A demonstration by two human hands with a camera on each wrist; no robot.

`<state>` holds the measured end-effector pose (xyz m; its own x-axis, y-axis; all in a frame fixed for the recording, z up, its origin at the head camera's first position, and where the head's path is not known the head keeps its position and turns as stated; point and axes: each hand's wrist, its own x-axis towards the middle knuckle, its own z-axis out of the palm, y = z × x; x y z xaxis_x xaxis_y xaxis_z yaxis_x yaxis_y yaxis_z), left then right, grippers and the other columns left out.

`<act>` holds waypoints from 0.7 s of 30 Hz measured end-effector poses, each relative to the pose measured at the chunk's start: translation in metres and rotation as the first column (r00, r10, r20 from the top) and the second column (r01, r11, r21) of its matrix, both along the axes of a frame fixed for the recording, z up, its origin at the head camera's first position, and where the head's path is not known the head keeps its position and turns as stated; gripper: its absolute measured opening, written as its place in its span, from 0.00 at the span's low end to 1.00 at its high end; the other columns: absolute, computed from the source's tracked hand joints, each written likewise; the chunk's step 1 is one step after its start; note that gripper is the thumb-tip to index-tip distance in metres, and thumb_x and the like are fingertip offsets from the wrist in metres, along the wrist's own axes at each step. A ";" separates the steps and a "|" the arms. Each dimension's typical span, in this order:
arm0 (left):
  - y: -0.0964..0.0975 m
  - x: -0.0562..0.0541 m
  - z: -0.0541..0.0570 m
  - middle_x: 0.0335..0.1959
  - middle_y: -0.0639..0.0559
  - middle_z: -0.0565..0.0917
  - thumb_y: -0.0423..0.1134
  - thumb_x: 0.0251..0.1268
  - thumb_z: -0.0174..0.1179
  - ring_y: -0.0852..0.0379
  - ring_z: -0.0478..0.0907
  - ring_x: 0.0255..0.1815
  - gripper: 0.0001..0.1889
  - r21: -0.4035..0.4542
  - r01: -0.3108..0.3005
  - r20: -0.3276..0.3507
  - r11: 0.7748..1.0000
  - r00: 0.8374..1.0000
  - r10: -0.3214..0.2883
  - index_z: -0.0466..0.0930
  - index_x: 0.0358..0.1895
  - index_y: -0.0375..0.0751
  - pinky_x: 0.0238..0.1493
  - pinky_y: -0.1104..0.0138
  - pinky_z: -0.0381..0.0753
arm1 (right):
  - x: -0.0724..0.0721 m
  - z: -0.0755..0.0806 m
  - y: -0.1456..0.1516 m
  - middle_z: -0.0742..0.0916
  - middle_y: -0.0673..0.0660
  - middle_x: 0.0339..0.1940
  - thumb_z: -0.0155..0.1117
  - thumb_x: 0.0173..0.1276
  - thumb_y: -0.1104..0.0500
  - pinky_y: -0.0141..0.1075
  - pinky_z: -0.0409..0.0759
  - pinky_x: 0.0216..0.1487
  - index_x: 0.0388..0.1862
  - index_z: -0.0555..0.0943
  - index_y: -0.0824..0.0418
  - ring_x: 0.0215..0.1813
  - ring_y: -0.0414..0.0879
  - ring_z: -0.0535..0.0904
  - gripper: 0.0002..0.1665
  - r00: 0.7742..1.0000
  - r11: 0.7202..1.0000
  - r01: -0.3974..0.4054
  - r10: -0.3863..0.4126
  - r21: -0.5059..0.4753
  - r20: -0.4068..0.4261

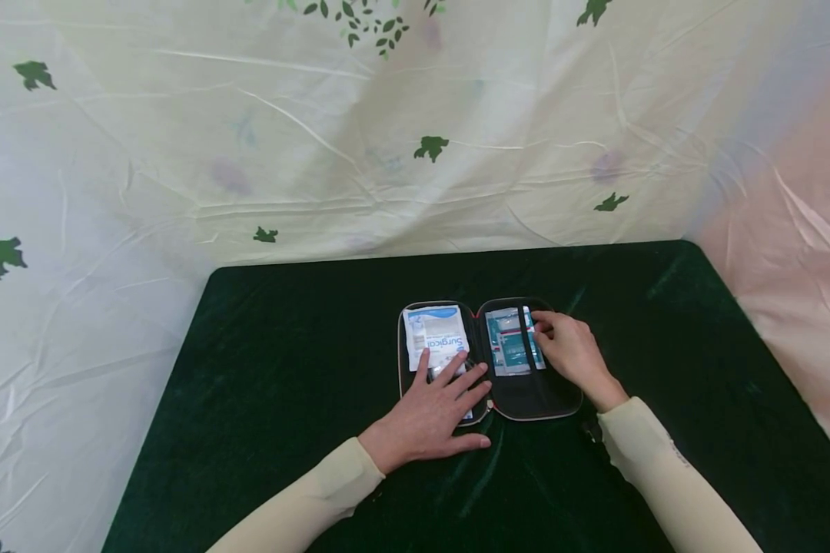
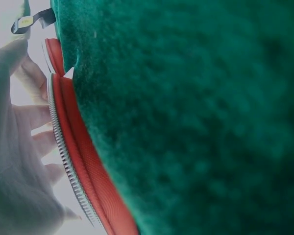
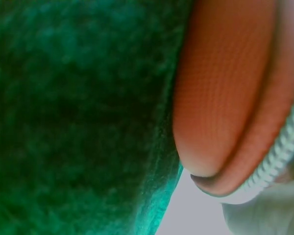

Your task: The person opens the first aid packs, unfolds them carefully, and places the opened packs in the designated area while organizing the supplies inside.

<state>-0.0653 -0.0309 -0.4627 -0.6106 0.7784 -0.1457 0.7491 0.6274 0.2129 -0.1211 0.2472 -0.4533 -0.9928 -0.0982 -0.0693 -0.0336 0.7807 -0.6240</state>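
An unzipped black-lined case (image 1: pixel 546 399) lies spread flat, its red shell and zipper (image 2: pixel 71 142) showing in the left wrist view. In its left half is a white-and-blue packet (image 1: pixel 434 319) printed "Surgical". My left hand (image 1: pixel 432 415) rests over that half with fingers spread, covering its lower part. Small teal packets (image 1: pixel 508 353) lie in the right half, under a black elastic strap (image 1: pixel 527 342). The fingers of my right hand (image 1: pixel 572 349) are curled and pinch the teal packets at their upper right edge; the fingertips are partly hidden.
The case lies on a dark green velvet-covered table (image 1: pixel 304 346). Pale fabric with green leaf prints (image 1: pixel 387 177) hangs behind and along both sides of it. A zipper pull (image 2: pixel 27 22) hangs by the case's edge in the left wrist view.
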 end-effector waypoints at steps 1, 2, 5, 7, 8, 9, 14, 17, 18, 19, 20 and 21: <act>0.000 0.000 0.000 0.86 0.57 0.45 0.79 0.71 0.36 0.49 0.30 0.86 0.44 -0.001 0.001 -0.001 1.000 1.000 -0.001 0.56 0.83 0.59 0.75 0.33 0.30 | 0.000 0.000 0.000 0.85 0.68 0.47 0.60 0.77 0.66 0.44 0.78 0.41 0.68 0.76 0.73 0.41 0.55 0.79 0.23 1.000 1.000 0.002 -0.002 -0.003 0.001; 0.000 0.000 0.000 0.86 0.57 0.45 0.79 0.71 0.36 0.49 0.30 0.86 0.44 -0.002 0.001 -0.001 1.000 1.000 -0.001 0.56 0.83 0.59 0.75 0.33 0.30 | 0.000 0.000 0.000 0.85 0.68 0.47 0.60 0.77 0.66 0.44 0.79 0.41 0.67 0.76 0.73 0.41 0.55 0.80 0.23 1.000 1.000 0.004 -0.004 -0.005 0.002; 0.000 0.000 0.000 0.86 0.57 0.45 0.79 0.71 0.36 0.49 0.31 0.86 0.44 -0.008 0.001 -0.004 1.000 1.000 -0.001 0.56 0.83 0.59 0.76 0.33 0.30 | 0.001 0.001 0.000 0.85 0.68 0.48 0.61 0.77 0.66 0.47 0.81 0.43 0.67 0.76 0.72 0.42 0.55 0.81 0.23 1.000 1.000 0.014 -0.014 -0.016 0.006; 0.000 0.000 0.000 0.86 0.57 0.45 0.79 0.71 0.36 0.49 0.31 0.86 0.44 -0.009 -0.001 -0.003 1.000 1.000 0.001 0.56 0.83 0.59 0.76 0.33 0.30 | 0.002 0.001 0.000 0.86 0.68 0.48 0.61 0.77 0.66 0.49 0.83 0.45 0.67 0.76 0.72 0.43 0.56 0.82 0.23 1.000 0.999 0.021 -0.021 -0.025 0.007; 0.000 0.000 0.000 0.86 0.57 0.45 0.79 0.71 0.36 0.49 0.31 0.86 0.44 -0.010 -0.001 -0.003 1.000 1.000 0.001 0.56 0.83 0.59 0.76 0.33 0.30 | 0.002 0.001 0.000 0.86 0.68 0.48 0.61 0.76 0.66 0.50 0.83 0.47 0.67 0.76 0.72 0.43 0.56 0.83 0.23 1.000 0.999 0.023 -0.023 -0.027 0.007; 0.000 0.000 0.000 0.86 0.57 0.45 0.79 0.71 0.35 0.49 0.31 0.86 0.45 -0.011 -0.001 -0.003 1.000 1.000 0.001 0.56 0.83 0.59 0.76 0.33 0.30 | 0.002 0.001 0.000 0.86 0.68 0.49 0.61 0.76 0.66 0.51 0.83 0.47 0.67 0.76 0.72 0.44 0.56 0.83 0.23 1.000 0.999 0.024 -0.023 -0.029 0.008; 0.000 0.000 0.000 0.86 0.57 0.45 0.79 0.70 0.33 0.49 0.31 0.86 0.45 -0.010 -0.001 -0.004 1.000 1.000 0.001 0.56 0.83 0.60 0.76 0.33 0.30 | 0.002 0.001 0.000 0.86 0.69 0.48 0.61 0.77 0.66 0.49 0.83 0.46 0.67 0.76 0.72 0.43 0.56 0.83 0.23 1.000 0.999 0.023 -0.023 -0.026 0.005; 0.000 0.000 0.000 0.86 0.57 0.45 0.79 0.71 0.35 0.49 0.30 0.86 0.45 -0.007 0.000 0.000 1.000 1.000 0.000 0.56 0.83 0.60 0.76 0.33 0.30 | 0.001 0.001 -0.001 0.86 0.69 0.48 0.60 0.77 0.66 0.46 0.81 0.42 0.67 0.76 0.73 0.41 0.55 0.82 0.23 0.999 0.999 0.033 -0.033 -0.014 -0.005; 0.000 0.000 0.000 0.86 0.57 0.45 0.79 0.71 0.36 0.49 0.30 0.86 0.44 -0.007 -0.001 0.001 1.000 1.000 0.001 0.56 0.83 0.60 0.76 0.33 0.30 | 0.000 0.001 0.000 0.86 0.69 0.48 0.60 0.77 0.66 0.46 0.80 0.42 0.67 0.76 0.73 0.41 0.55 0.82 0.23 0.999 0.999 0.035 -0.035 -0.013 -0.006; 0.000 0.000 0.000 0.86 0.57 0.45 0.79 0.71 0.36 0.49 0.30 0.86 0.44 -0.007 -0.001 0.002 1.000 1.000 0.001 0.56 0.83 0.60 0.76 0.33 0.30 | 0.000 0.001 -0.001 0.86 0.69 0.48 0.60 0.77 0.66 0.46 0.80 0.42 0.67 0.76 0.73 0.41 0.55 0.81 0.23 0.999 0.999 0.038 -0.038 -0.011 -0.007; 0.000 0.000 0.000 0.86 0.57 0.45 0.78 0.71 0.36 0.49 0.30 0.86 0.44 -0.008 -0.001 0.002 1.000 1.000 0.001 0.56 0.83 0.60 0.76 0.33 0.30 | 0.000 0.000 -0.001 0.86 0.69 0.48 0.60 0.77 0.65 0.46 0.80 0.42 0.67 0.76 0.73 0.41 0.55 0.81 0.23 0.999 0.999 0.041 -0.041 -0.010 -0.005; 0.000 0.000 0.000 0.86 0.57 0.45 0.78 0.71 0.37 0.49 0.30 0.86 0.44 -0.007 0.000 0.002 1.000 1.000 0.000 0.56 0.83 0.59 0.76 0.33 0.30 | 0.000 0.000 -0.001 0.86 0.69 0.48 0.60 0.77 0.65 0.46 0.80 0.42 0.67 0.76 0.72 0.42 0.55 0.82 0.23 0.999 0.999 0.043 -0.043 -0.013 0.000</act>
